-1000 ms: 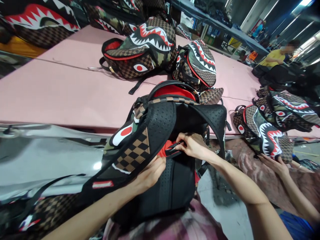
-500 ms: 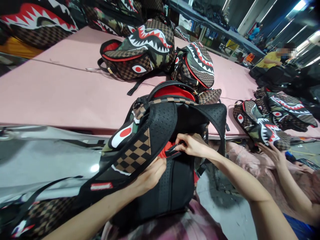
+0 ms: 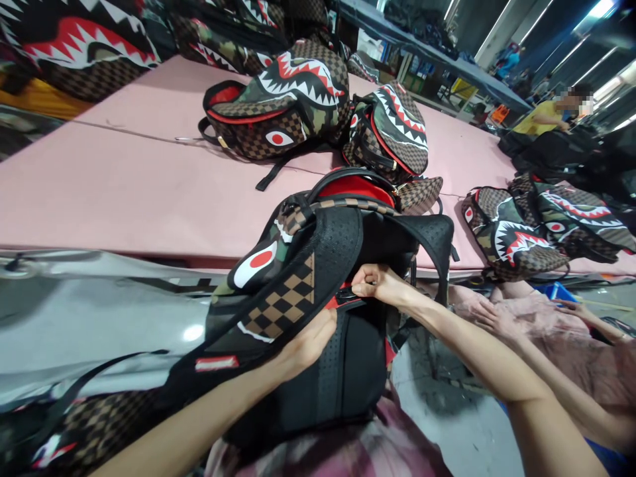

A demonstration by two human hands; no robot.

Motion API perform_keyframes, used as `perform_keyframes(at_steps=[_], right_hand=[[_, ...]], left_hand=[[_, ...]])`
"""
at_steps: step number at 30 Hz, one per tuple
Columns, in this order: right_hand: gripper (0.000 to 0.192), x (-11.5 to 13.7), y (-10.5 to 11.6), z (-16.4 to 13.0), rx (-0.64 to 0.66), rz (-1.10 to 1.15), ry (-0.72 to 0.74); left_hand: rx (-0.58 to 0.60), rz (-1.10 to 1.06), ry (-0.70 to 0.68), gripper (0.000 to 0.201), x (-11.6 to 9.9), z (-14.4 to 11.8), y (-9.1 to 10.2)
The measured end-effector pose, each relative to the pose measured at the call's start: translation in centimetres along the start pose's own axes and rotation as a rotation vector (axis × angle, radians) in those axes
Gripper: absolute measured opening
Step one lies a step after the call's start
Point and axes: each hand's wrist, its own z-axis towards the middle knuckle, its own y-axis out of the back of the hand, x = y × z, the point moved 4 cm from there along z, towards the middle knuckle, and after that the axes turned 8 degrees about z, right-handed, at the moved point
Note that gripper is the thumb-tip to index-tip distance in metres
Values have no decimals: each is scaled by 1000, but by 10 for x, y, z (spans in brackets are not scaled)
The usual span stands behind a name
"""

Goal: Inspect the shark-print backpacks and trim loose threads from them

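A backpack point(image 3: 365, 358) with a black padded back panel stands upright on my lap against the table edge, its back towards me. Its shoulder strap point(image 3: 281, 298), checkered in brown and black, hangs on the left. In the back panel is an opening with red lining point(image 3: 332, 303). My left hand point(image 3: 311, 338) is closed on the opening's left end, with fingertips partly hidden under the strap. My right hand point(image 3: 380, 286) pinches the black edging point(image 3: 350, 295) of the same opening. The top compartment point(image 3: 355, 189) gapes, showing red lining.
On the pink table point(image 3: 99, 185) lie several shark-mouth backpacks point(image 3: 303, 86), with more at the right point(image 3: 527, 232). Another checkered bag point(image 3: 99, 424) is at my lower left. Beside me on the right, a co-worker's hand point(image 3: 489, 315) rests on their lap. A person in yellow point(image 3: 541, 119) sits farther back.
My right hand's pinch has shifted slightly, and the black edging lies flatter with less red lining showing. The co-worker's hand has left the backpack at the right and dropped to their lap.
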Motion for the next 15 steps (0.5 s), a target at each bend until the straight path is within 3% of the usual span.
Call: perform_keyframes(at_steps=[4,7,15], right_hand=[[13,-6,-2,5,-85,182,-83],[13,-13,-2,14,-111,153,-92],[24,7,4,21,19,-472,70]], left_hand=[[-4,-84,30,23,4,-1,-12],[0,-70,50,25,10,1,-16],[30,-78,-10,28,17,4,-15]])
